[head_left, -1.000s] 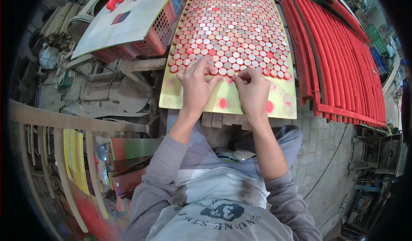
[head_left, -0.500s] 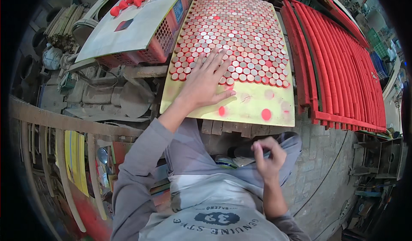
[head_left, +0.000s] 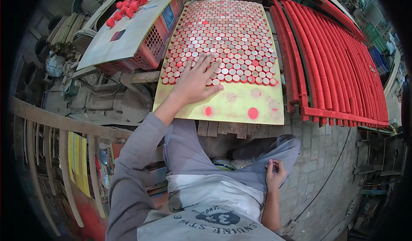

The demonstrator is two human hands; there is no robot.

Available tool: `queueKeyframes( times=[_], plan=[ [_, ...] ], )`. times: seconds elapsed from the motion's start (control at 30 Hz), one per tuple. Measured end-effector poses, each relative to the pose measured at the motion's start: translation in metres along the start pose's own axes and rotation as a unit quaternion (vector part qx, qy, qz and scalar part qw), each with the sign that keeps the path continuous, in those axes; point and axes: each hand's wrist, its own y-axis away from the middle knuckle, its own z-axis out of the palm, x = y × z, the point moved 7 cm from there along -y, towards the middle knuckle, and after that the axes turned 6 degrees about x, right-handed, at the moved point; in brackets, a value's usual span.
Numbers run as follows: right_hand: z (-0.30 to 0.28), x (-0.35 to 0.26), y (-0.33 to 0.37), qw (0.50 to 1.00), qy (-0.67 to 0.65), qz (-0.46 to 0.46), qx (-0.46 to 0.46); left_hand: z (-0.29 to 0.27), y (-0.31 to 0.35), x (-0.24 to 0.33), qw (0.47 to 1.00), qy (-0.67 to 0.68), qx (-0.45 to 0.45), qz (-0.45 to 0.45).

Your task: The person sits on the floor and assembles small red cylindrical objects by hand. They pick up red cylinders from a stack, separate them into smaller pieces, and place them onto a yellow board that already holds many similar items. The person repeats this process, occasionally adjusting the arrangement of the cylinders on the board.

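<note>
Red-rimmed discs (head_left: 221, 39): I see many round pieces with pale tops, packed in staggered rows on a yellow board (head_left: 231, 106); close packing probably stops them shifting.
Left hand (head_left: 195, 81): Palm down on the near left discs, fingers slightly spread, thumb by the front row; I judge it is steadying them.
Right hand (head_left: 275, 175): Beside the right knee (head_left: 290, 145), fingers curled inward; I cannot tell whether they pinch anything.
Slatted wooden desk (head_left: 219, 128): Beneath the board, likely for firm support.
Pink crate (head_left: 148, 60): To the left, propping up a pale panel (head_left: 107, 48) that carries red knobs (head_left: 130, 12).
Red rods (head_left: 337, 69): To the right, side by side, perhaps to keep them orderly.
</note>
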Motion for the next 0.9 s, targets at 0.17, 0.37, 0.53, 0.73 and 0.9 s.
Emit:
queueKeyframes(
  times=[0.17,0.37,0.53,0.73,0.9],
  plan=[
    [0.007,0.007,-0.007,1.0,0.006,0.006,-0.026,-0.011,-0.001,-0.016,0.998,0.058,0.02,-0.004],
    [0.014,0.011,-0.011,0.999,-0.015,0.034,-0.014,-0.004,-0.013,-0.076,0.992,0.033,0.0,-0.12],
    [0.016,0.01,-0.011,0.999,-0.015,0.043,-0.007,0.01,-0.017,-0.079,0.986,-0.023,-0.098,-0.132],
    [0.017,0.014,-0.013,0.999,0.0,0.048,-0.006,0.016,-0.014,-0.078,0.984,-0.001,-0.107,-0.141],
    [0.02,0.012,-0.013,0.999,0.005,0.052,-0.005,0.017,-0.014,-0.078,0.985,0.005,-0.104,-0.139]
  ],
)
